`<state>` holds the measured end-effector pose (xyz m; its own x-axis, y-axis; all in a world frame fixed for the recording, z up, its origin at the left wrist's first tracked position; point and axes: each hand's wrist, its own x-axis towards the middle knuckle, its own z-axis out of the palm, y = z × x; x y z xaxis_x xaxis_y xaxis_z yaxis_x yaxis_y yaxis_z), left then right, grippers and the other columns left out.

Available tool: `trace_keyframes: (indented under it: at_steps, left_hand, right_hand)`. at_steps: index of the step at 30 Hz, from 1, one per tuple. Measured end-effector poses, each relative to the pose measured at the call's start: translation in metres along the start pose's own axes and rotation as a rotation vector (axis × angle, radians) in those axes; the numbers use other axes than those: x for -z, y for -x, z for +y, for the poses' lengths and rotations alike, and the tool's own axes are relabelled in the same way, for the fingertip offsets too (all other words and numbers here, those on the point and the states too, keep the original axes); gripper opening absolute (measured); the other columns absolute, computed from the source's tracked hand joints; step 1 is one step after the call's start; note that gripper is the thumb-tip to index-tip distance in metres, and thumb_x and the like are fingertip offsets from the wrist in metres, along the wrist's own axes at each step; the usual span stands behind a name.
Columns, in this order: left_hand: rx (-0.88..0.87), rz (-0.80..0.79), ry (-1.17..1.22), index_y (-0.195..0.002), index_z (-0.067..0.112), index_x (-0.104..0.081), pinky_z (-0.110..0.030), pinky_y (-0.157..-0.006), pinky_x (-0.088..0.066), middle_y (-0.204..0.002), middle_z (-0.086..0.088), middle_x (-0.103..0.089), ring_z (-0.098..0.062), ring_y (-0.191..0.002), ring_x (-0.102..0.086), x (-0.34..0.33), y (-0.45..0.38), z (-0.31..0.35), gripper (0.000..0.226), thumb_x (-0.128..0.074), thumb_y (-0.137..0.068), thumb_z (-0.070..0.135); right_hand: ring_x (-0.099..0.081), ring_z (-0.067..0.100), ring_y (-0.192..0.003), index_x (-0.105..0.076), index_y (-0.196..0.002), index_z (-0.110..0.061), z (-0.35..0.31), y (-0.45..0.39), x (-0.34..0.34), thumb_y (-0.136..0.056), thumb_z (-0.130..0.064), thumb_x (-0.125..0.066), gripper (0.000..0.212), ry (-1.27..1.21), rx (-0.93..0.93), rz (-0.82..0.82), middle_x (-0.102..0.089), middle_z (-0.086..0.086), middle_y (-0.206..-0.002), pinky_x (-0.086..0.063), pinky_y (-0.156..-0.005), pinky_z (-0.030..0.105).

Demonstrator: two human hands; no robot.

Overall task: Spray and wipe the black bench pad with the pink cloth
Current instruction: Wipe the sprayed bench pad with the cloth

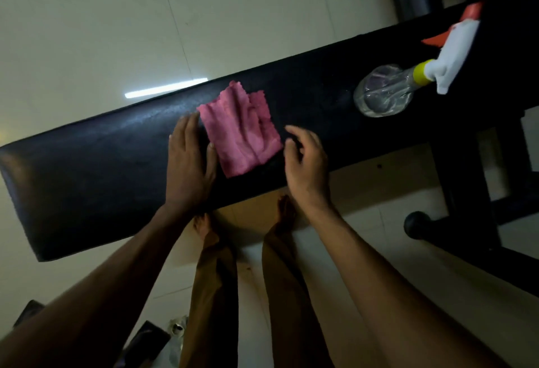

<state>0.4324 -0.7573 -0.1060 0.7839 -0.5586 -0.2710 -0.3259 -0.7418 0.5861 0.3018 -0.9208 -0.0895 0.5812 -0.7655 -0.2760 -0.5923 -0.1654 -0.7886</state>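
Note:
A long black bench pad [96, 169] runs from lower left to upper right. A folded pink cloth [240, 134] lies on its middle. My left hand [189, 163] rests flat on the pad with fingers spread, its thumb touching the cloth's left edge. My right hand [304, 160] hovers just right of the cloth, fingers curled and apart, holding nothing. A clear spray bottle [385, 90] with a yellow collar, white head and orange trigger lies on its side on the pad farther right.
The bench's black metal frame and round foot [417, 224] stand at the right. Pale tiled floor [87, 32] surrounds the bench. My legs and bare feet [285, 213] are below the pad's near edge. Dark objects [145, 338] lie on the floor at lower left.

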Motion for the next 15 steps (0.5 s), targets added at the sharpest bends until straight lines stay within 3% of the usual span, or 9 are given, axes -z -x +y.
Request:
trace_keyframes:
  at_steps: [1, 4, 7, 10, 12, 14, 15]
  left_hand:
    - [-0.033, -0.003, -0.035, -0.157, 0.008, -0.023, -0.054, -0.126, -0.012, -0.164, -0.014, -0.024, -0.026, -0.154, -0.016, -0.004, 0.002, 0.006, 0.062, -0.05, -0.104, 0.026]
    - [-0.171, -0.018, -0.1, -0.151, 0.002, -0.035, -0.049, -0.125, -0.016, -0.156, -0.02, -0.037, -0.032, -0.148, -0.029, -0.015, 0.005, 0.03, 0.061, -0.06, -0.097, 0.016]
    - [-0.204, -0.061, -0.069, -0.15, 0.004, -0.039, -0.041, -0.121, -0.028, -0.153, -0.018, -0.041, -0.03, -0.145, -0.035, -0.026, 0.007, 0.059, 0.059, -0.06, -0.095, 0.012]
    - [-0.209, -0.116, -0.07, -0.148, 0.005, -0.041, -0.046, -0.116, -0.037, -0.153, -0.017, -0.042, -0.031, -0.141, -0.04, -0.031, 0.001, 0.09, 0.056, -0.059, -0.096, 0.015]
    - [-0.24, -0.163, -0.116, -0.15, 0.005, -0.039, -0.046, -0.119, -0.034, -0.156, -0.017, -0.037, -0.031, -0.143, -0.037, -0.035, -0.01, 0.106, 0.057, -0.058, -0.097, 0.017]
    - [-0.265, -0.216, -0.155, -0.154, 0.007, -0.033, -0.042, -0.125, -0.02, -0.162, -0.015, -0.028, -0.029, -0.15, -0.028, -0.042, -0.019, 0.118, 0.061, -0.055, -0.099, 0.019]
    - [-0.258, -0.233, -0.164, -0.156, 0.008, -0.03, -0.038, -0.126, -0.011, -0.165, -0.013, -0.023, -0.027, -0.152, -0.022, -0.045, -0.024, 0.123, 0.062, -0.054, -0.1, 0.021]
  right_hand:
    - [-0.061, 0.022, -0.115, -0.065, -0.127, -0.005, 0.009, 0.004, 0.018, -0.099, -0.005, -0.054, 0.03, -0.043, -0.085, 0.087, -0.063, 0.012, -0.127, -0.051, -0.099, 0.032]
    - [-0.06, 0.018, -0.117, -0.058, -0.135, -0.009, 0.025, 0.01, 0.073, -0.098, -0.005, -0.054, 0.037, -0.132, -0.244, 0.274, -0.061, 0.009, -0.13, -0.051, -0.095, 0.02]
    - [-0.052, 0.019, -0.127, -0.044, -0.146, -0.008, 0.024, -0.006, 0.112, -0.093, -0.014, -0.064, 0.057, -0.113, -0.17, 0.369, -0.053, 0.011, -0.14, -0.043, -0.108, 0.028]
    - [-0.045, 0.02, -0.137, -0.037, -0.15, -0.007, 0.014, -0.045, 0.137, -0.087, -0.034, -0.07, 0.076, -0.123, -0.031, 0.342, -0.045, 0.01, -0.149, -0.034, -0.112, 0.019]
    - [-0.049, 0.022, -0.133, -0.039, -0.148, -0.005, 0.006, -0.071, 0.147, -0.085, -0.037, -0.072, 0.078, -0.119, 0.05, 0.285, -0.048, 0.01, -0.145, -0.04, -0.111, 0.028]
    - [-0.057, 0.024, -0.121, -0.047, -0.142, -0.003, 0.001, -0.091, 0.153, -0.085, -0.034, -0.074, 0.07, -0.111, 0.106, 0.281, -0.056, 0.01, -0.135, -0.048, -0.104, 0.04]
    - [-0.06, 0.022, -0.115, -0.05, -0.138, -0.002, -0.002, -0.101, 0.155, -0.085, -0.034, -0.074, 0.067, -0.117, 0.12, 0.298, -0.059, 0.01, -0.13, -0.051, -0.101, 0.039]
